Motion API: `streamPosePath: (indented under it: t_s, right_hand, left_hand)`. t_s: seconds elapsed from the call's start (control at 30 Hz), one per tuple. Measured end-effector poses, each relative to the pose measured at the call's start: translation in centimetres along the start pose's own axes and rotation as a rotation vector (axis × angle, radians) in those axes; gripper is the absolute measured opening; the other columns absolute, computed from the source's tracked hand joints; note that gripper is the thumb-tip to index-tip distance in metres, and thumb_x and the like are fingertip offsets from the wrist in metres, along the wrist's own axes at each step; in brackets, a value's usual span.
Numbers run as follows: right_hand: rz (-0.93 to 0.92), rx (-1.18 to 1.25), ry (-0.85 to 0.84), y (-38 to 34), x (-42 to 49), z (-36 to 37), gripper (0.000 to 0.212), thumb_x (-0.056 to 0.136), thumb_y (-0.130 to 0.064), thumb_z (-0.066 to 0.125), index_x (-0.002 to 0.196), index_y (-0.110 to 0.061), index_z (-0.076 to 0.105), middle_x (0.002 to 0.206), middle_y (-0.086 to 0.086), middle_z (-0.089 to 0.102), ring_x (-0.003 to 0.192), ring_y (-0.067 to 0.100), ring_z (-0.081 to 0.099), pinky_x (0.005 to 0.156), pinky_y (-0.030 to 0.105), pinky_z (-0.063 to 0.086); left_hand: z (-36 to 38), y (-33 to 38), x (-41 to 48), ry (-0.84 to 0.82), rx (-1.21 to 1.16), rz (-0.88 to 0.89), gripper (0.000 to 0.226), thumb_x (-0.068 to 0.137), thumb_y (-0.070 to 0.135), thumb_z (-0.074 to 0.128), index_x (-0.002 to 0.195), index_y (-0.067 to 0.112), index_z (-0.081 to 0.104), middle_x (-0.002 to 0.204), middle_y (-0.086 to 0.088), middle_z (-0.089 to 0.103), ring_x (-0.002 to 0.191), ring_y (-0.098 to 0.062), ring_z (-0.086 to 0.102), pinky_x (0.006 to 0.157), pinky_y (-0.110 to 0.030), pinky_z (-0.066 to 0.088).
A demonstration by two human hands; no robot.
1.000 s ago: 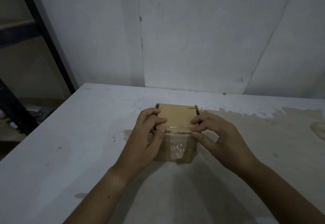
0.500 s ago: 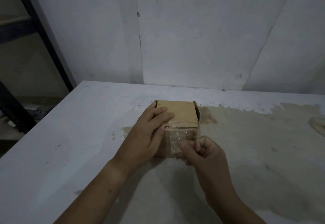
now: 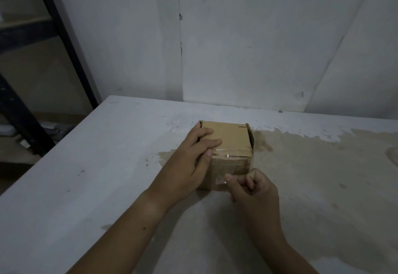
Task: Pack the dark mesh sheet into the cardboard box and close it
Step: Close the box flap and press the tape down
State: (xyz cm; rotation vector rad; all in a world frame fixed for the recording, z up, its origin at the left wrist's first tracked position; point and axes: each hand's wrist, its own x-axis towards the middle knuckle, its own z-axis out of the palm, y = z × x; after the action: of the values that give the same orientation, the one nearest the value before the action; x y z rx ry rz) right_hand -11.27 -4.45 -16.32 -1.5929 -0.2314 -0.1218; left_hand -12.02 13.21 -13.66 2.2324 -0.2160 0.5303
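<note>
From the head camera, the box (image 3: 230,142) sits on the worktop (image 3: 86,177), a little back from the near edge and just left of a wide brownish worn patch (image 3: 312,166). Its lid is down, so what is inside is hidden. A dark gap shows along the right edge of the lid. A strip of clear tape (image 3: 223,155) runs over the front edge of the top and down the near face, glinting in the dim light.

The left hand (image 3: 191,164) grips the box's left side. Its fingers (image 3: 210,143) lie over the top and its thumb is set against the front top edge beside the tape.

The right hand (image 3: 256,189) is low at the near face, by the box's right front corner. Its fingers (image 3: 251,180) are curled in on the palm and hold nothing that can be seen. The thumb reaches left, with its tip against the lower end of the tape on the cardboard.

Both forearms come in from the bottom of the view. A pale wall (image 3: 237,37) stands behind the worktop, and a dark rack (image 3: 65,37) is at the far left.
</note>
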Motion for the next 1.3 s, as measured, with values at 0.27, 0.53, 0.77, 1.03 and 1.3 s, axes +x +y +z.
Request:
streamPosePath:
  t_s: [0.27,0.53,0.77,1.03,1.3]
  right_hand:
    - [-0.035,-0.101,0.070,0.9,-0.1,0.4,0.049,0.079,-0.021,0.077,0.062,-0.020,0.031,0.055,0.003,0.063,0.043,0.006,0.051,0.045,0.020,0.042]
    - [-0.176,-0.514,0.114,0.9,1.0,0.0,0.052,0.073,-0.045,0.078,0.058,-0.031,0.030,0.047,-0.005,0.052,0.048,0.009,0.050,0.044,0.020,0.035]
    - [-0.117,-0.531,0.086,0.5,2.9,-2.1,0.088,0.058,-0.053,0.085,0.131,-0.030,0.041,0.123,-0.015,0.053,0.101,-0.002,0.051,0.078,0.025,0.049]
    - [-0.086,-0.316,-0.283,-0.2,4.1,-1.7,0.087,0.082,-0.023,0.075,0.146,-0.049,0.023,0.130,-0.030,0.052,0.118,-0.009,0.052,0.096,0.024,0.050]
    - [-0.179,-0.348,-0.217,0.1,4.0,-1.3,0.066,0.081,-0.016,0.076,0.139,-0.030,0.046,0.115,-0.026,0.062,0.103,-0.015,0.057,0.079,0.003,0.045]
  left_hand:
    - [0.4,-0.3,0.0,-0.008,0.058,0.024,0.055,0.084,0.055,0.065,0.130,0.026,0.060,0.150,0.020,0.036,0.151,0.000,0.013,0.114,-0.023,0.027]
    - [0.1,-1.0,0.3,-0.042,0.125,0.080,0.055,0.085,0.043,0.073,0.134,0.028,0.054,0.153,0.012,0.034,0.152,-0.003,0.010,0.116,-0.024,0.025]
    - [0.1,-1.3,0.1,-0.051,0.111,0.085,0.069,0.079,0.048,0.075,0.139,0.038,0.045,0.159,0.016,0.021,0.149,0.004,0.013,0.114,-0.032,0.038]
    - [1.3,-2.1,0.4,-0.107,-0.216,-0.164,0.099,0.076,0.044,0.082,0.141,0.067,0.012,0.136,0.031,0.054,0.123,0.010,0.054,0.097,-0.010,0.046]
    - [1.3,-1.7,0.4,-0.095,-0.242,-0.128,0.086,0.081,0.032,0.080,0.150,0.044,0.029,0.133,0.022,0.062,0.120,0.004,0.059,0.100,-0.024,0.050]
